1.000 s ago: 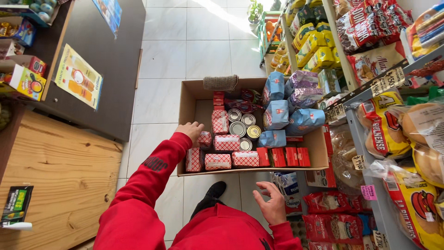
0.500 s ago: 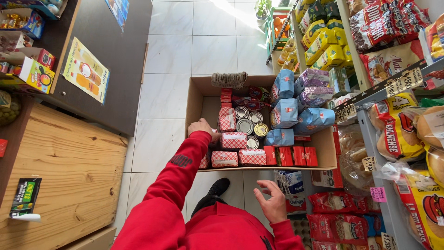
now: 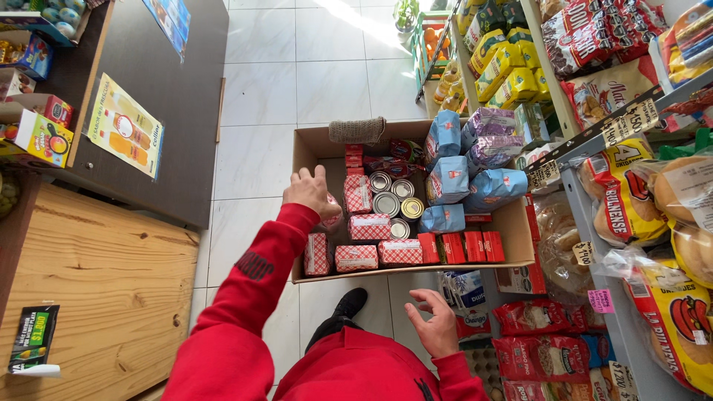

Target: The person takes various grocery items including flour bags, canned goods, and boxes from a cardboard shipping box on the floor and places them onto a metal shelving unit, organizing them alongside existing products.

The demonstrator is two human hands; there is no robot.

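Now | left hand [image 3: 310, 191] fingers spread, over red-checked packet [image 3: 332, 214] at brown cardboard box [image 3: 312, 141] left edge | right hand [image 3: 434, 328] empty, fingers loosely apart | box mostly full.

Checked packet [image 3: 331, 215] half behind left hand [image 3: 311, 190]

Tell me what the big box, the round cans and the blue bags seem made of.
Box: brown cardboard, matte, with folded flaps. Cans: metal, judging by shiny ribbed lids. Blue bags: probably paper, dull and creased, though plastic film can't be ruled out.
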